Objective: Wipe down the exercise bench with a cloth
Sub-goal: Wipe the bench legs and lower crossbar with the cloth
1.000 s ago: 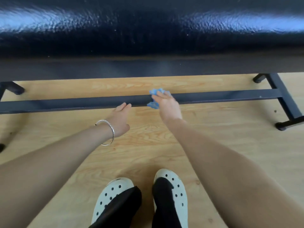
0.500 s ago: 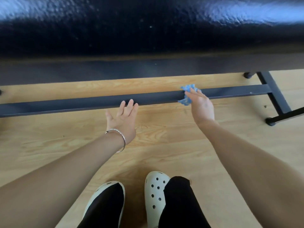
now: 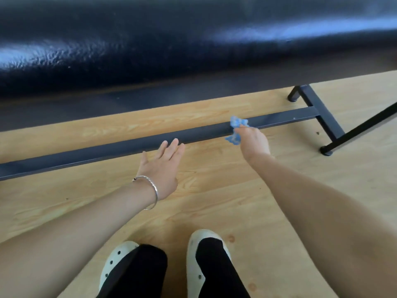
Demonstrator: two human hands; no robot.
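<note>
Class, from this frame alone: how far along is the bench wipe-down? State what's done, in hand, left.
Done: unclear; the glossy pad gives no sign either way. In hand: the right hand holds the blue cloth against the floor bar, left hand open near it. Left, probably: the bar's stretch toward the end crosspiece.

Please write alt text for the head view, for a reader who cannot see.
The right hand holds a crumpled blue cloth against the low black frame bar of the exercise bench. The left hand, a silver bracelet on its wrist, is open near the bar, fingers straight. Above is the glossy black pad; below, wooden floor and white clogs.
</note>
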